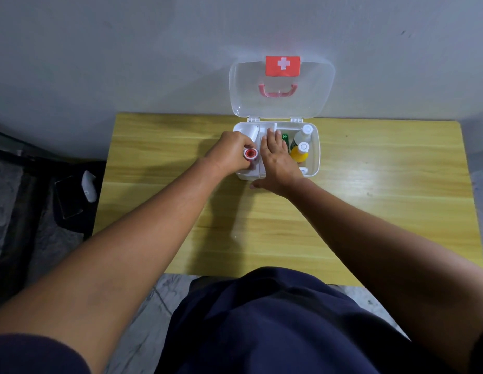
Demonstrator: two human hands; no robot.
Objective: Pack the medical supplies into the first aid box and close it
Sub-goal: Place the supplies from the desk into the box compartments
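Both your bare forearms reach forward side by side, your left hand [233, 151] curled with fingers pinched together, your right hand [276, 163] flat, palm down, fingers extended and close together.

One first aid box [314, 168], two bottles [302, 136], one red-cored tape roll [250, 153], one green packet [285, 139], two hands [277, 160].

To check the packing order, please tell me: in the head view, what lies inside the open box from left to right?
Red-cored tape roll in the left hand → right hand over the middle → green packet → orange bottle.
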